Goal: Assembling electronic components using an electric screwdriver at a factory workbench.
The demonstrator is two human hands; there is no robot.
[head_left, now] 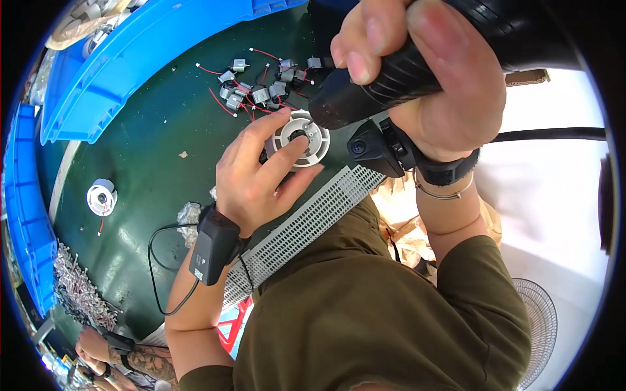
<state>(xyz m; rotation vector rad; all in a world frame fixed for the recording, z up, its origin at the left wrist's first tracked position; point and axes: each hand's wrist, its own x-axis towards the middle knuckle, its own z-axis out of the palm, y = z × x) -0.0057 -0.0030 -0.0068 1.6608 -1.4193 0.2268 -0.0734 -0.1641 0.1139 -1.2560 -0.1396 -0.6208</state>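
Note:
My left hand (pixel 251 174) grips a round white plastic housing (pixel 319 152) on the green work surface, with fingers over its rim and center. My right hand (pixel 456 85) is wrapped around a black electric screwdriver (pixel 385 91). The tool slants down to the left, and its tip meets the inside of the housing near a small post; whether a screw sits there is too small to tell. Just beyond the housing lies a loose cluster of small silver motors (pixel 261 96) with red wires. A second white housing (pixel 102 197) with a red wire rests farther left.
Blue plastic bins (pixel 176 45) line the far and left edges. A grey perforated strip (pixel 306 221) runs along the near table edge. Crumpled clear plastic (pixel 190 218) lies by my left wrist, a wire pile (pixel 81 287) at lower left. A co-worker's hand (pixel 93 343) shows beyond.

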